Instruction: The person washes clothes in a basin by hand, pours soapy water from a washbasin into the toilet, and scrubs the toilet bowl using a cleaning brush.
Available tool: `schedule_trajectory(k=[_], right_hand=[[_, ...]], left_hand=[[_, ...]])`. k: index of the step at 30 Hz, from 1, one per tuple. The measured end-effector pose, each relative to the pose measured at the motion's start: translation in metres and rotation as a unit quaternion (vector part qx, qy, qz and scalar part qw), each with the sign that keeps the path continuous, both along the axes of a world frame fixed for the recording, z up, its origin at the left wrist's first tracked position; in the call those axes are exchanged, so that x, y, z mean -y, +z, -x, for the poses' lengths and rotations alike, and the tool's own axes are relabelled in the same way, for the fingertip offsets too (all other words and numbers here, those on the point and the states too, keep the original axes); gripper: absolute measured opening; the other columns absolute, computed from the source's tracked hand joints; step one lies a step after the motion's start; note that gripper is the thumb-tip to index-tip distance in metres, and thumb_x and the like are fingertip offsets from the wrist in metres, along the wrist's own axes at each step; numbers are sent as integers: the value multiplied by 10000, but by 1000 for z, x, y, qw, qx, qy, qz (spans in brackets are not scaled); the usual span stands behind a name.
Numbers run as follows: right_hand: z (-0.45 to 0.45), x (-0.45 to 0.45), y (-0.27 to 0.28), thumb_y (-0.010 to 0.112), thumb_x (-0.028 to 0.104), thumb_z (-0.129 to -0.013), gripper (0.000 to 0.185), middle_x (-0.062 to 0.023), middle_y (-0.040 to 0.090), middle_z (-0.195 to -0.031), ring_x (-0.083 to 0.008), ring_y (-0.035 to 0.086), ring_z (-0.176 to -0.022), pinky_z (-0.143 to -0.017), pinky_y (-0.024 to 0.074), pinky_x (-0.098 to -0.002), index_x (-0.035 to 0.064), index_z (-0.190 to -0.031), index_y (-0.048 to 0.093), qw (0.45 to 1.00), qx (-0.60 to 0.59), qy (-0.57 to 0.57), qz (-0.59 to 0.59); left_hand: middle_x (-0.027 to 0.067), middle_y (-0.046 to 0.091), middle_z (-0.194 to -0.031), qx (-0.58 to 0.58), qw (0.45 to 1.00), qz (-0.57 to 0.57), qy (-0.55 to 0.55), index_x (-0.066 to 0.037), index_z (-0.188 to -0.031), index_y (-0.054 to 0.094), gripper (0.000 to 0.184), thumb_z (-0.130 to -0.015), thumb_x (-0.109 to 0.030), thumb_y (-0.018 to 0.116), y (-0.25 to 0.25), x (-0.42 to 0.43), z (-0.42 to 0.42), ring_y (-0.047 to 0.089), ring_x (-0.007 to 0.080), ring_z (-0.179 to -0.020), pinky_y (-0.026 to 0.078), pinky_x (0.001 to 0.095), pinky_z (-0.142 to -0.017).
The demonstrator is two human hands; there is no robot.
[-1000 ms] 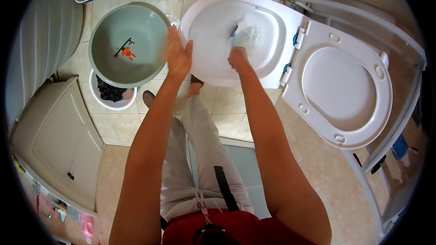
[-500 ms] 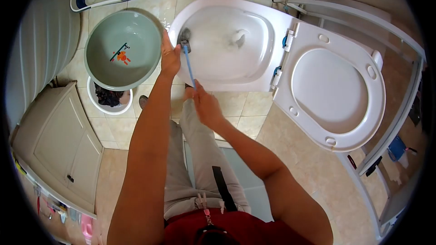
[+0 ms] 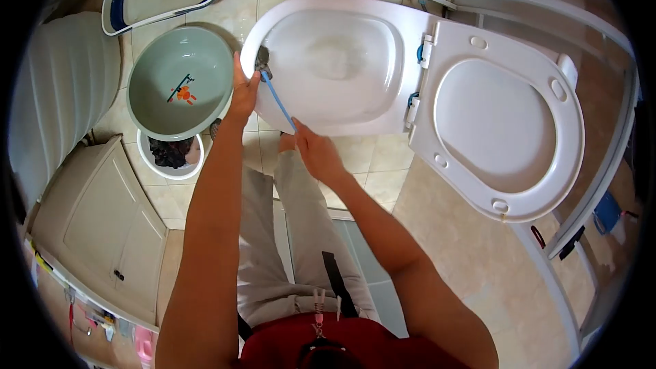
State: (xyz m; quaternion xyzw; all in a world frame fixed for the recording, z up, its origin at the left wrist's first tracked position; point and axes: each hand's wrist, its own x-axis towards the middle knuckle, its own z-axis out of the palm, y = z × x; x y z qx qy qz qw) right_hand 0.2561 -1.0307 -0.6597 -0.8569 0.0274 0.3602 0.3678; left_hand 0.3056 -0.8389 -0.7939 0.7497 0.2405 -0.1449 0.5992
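Observation:
My right hand (image 3: 316, 154) is wrapped round the blue handle of a toilet brush (image 3: 279, 101). The grey brush head (image 3: 264, 65) presses against the inner front wall of the white toilet bowl (image 3: 342, 106). Against the outside of the bowl's front rim lies my left hand (image 3: 244, 92), fingers stretched along the edge and thumb apart, close to the brush head. Cloudy water shows at the bottom of the bowl. The toilet seat (image 3: 437, 113) is raised, leaning back with the lid (image 3: 495, 123) behind it.
Left of the toilet stands a green basin (image 3: 150, 106) with an orange figure printed inside. It overlaps a white bucket (image 3: 171, 176) holding dark cloth. A blue-and-white folding tub (image 3: 109, 10) lies farther back. A cabinet (image 3: 102, 232) is at left, a metal-framed enclosure (image 3: 608, 157) at right.
The brush head has shifted slightly along the front wall of the bowl and its handle slants more. Swirling in the water has lessened. The camera view has shifted a little.

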Motion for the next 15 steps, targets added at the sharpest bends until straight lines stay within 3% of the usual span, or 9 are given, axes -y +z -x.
schedule_trajectory(k=[3, 6, 8, 12, 15], right_hand=[[-48, -1, -4, 443, 245, -937, 347, -192, 623, -701, -406, 597, -651, -610, 475, -493, 132, -1252, 536, 997, -7, -29, 67], [-39, -13, -10, 433, 271, -938, 381, -184, 624, -700, -392, 608, -657, -628, 485, -491, 147, -1292, 500, 996, -23, -21, 82], [-5, -21, -12, 422, 285, -939, 402, -183, 632, -724, -388, 613, -672, -644, 485, -501, 147, -1314, 477, 995, -28, 39, 88], [15, 3, 22, 387, 283, -948, 400, -222, 640, -805, -403, 620, -747, -718, 483, -509, 168, -1318, 486, 953, -155, 148, 215], [-12, 27, -12, 393, 272, -927, 344, -208, 646, -898, -377, 632, -834, -746, 498, -507, 118, -1200, 535, 953, -123, 121, 248]], left_hand=[[128, 242, -1454, -50, 994, 100, 10, -189, -1485, 27, 698, -961, -273, 481, 16, -5, 0, 304, 239, -1297, 292, 367, -1060], [122, 230, -1460, -15, 995, 99, -2, -188, -1485, 20, 707, -959, -280, 482, -11, -10, 9, 305, 242, -1296, 286, 366, -1062], [126, 214, -1474, -20, 998, 64, -7, -161, -1484, -3, 732, -956, -298, 486, -14, -9, 8, 295, 249, -1306, 281, 359, -1063], [154, 192, -1485, 11, 999, 7, -29, -94, -1475, -1, 741, -952, -285, 490, -21, -8, 9, 276, 266, -1327, 266, 359, -1076], [186, 178, -1489, 41, 999, 32, -9, -41, -1463, 26, 730, -941, -231, 499, -21, -4, 11, 249, 281, -1346, 222, 361, -1098]])
